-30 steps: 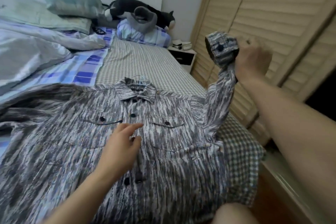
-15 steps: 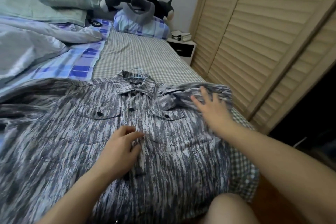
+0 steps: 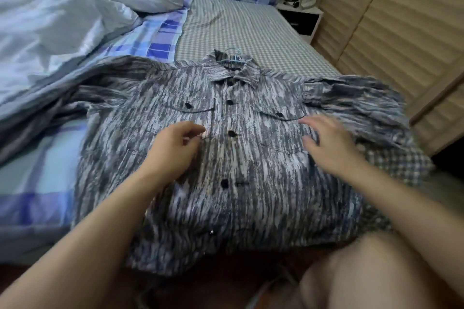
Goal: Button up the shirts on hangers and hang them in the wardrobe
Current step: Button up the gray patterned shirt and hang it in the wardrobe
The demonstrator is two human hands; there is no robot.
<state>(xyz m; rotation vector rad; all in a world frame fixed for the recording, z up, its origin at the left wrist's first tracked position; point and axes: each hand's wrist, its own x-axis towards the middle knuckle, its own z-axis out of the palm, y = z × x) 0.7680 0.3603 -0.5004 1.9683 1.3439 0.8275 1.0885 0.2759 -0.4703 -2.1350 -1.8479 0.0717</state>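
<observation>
The grey streaked shirt (image 3: 251, 158) lies face up on the bed (image 3: 238, 30), collar toward 12 o'clock and hem hanging over the bed edge toward 6 o'clock. A pale blue hanger (image 3: 232, 56) sits inside it, only its hook showing above the collar. The placket looks closed at the upper buttons; the button (image 3: 224, 183) lower down sits beside an open-looking buttonhole, so that one appears not yet fastened, and the hem below it is too blurred to judge. By my reading the buttoning is partly done, with at least the lower front left, and hanging in the wardrobe has not begun.

The left hand (image 3: 173, 150) rests on the shirt front at 9 o'clock of the placket, fingers curled with thumb and forefinger close together near the fabric edge; whether this grip actually pinches cloth I cannot tell. The right hand (image 3: 329, 148) lies at 3 o'clock of the placket, over the chest pocket (image 3: 278, 130), fingers spread and flat, holding nothing.

The right sleeve is folded across at 2 o'clock. The louvred wardrobe doors (image 3: 401, 32) stand at 2 o'clock of the shirt; no interior shows, so its contents cannot be told. Both chest pockets are buttoned and look flat. A crumpled duvet (image 3: 57, 22) lies at 10 o'clock
</observation>
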